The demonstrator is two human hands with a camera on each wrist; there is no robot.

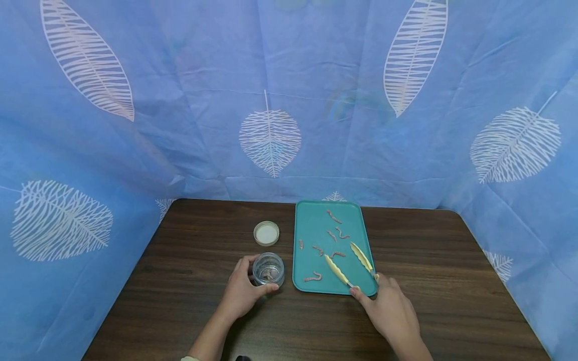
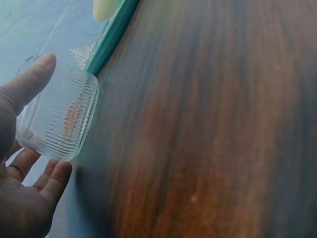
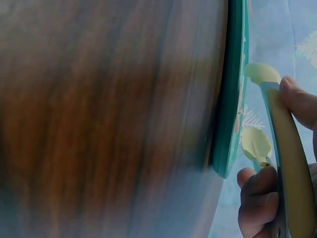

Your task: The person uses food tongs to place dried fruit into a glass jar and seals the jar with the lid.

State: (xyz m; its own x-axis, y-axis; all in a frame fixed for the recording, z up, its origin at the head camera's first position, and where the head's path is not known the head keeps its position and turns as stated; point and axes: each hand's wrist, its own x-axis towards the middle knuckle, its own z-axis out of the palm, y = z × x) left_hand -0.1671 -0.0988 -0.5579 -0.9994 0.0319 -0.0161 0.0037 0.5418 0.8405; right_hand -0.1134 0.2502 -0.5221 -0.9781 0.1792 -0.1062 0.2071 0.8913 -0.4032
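Pink worm-like pieces [image 1: 334,217] lie scattered on the teal tray [image 1: 307,220] before you, and more pink shows inside the clear jar [image 1: 268,269], too blurred by its ribbed wall for you to count; your left hand [image 1: 243,291] grips that jar, near the round lid [image 1: 266,233]; your right hand [image 1: 394,307] grasps yellow-tipped tongs [image 1: 336,271], spread over the tray, though you cannot tell whether a tip touches a piece; your right wrist view crops their lower end; a dark object [image 1: 243,358] at the head view's bottom edge is mostly cut off.
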